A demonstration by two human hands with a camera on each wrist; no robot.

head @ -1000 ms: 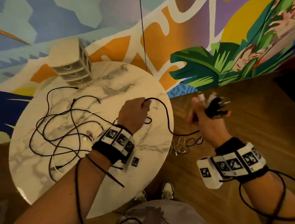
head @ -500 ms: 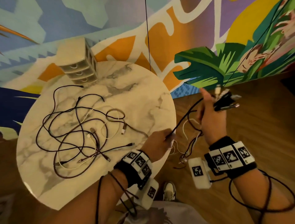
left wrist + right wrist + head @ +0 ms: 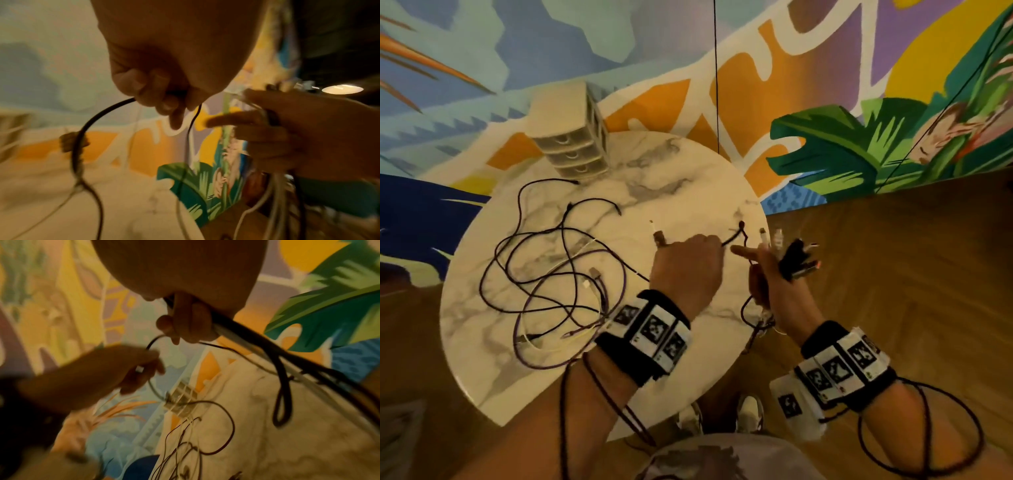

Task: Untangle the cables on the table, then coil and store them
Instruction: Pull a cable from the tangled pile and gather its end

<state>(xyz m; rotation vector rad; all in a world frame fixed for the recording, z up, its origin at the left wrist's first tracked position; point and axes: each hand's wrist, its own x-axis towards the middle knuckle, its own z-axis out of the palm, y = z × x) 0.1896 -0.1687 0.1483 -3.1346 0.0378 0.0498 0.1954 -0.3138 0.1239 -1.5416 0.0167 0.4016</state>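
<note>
A tangle of dark, purple and white cables [image 3: 551, 281] lies on the left half of the round marble table [image 3: 688, 178]. My left hand [image 3: 688, 263] hovers over the table's right side, fingers curled round a thin black cable [image 3: 107, 112] that runs across to my right hand [image 3: 770, 270]. The right hand, just past the table's edge, grips a bundle of cables [image 3: 246, 332] whose plugs [image 3: 799, 257] stick up above the fist, with its index finger pointing at the left hand. Loose cable ends [image 3: 755, 325] hang below the right fist.
A small grey drawer unit [image 3: 571, 144] with three drawers stands at the table's far edge. A painted mural wall [image 3: 825, 85] rises behind it, wooden floor [image 3: 911, 291] lies to the right, and my shoes [image 3: 748, 411] show below the table's near edge.
My left hand has pulled back from the table's middle and come up close to the right hand with the black cable. The right hand has drawn in towards the table edge.
</note>
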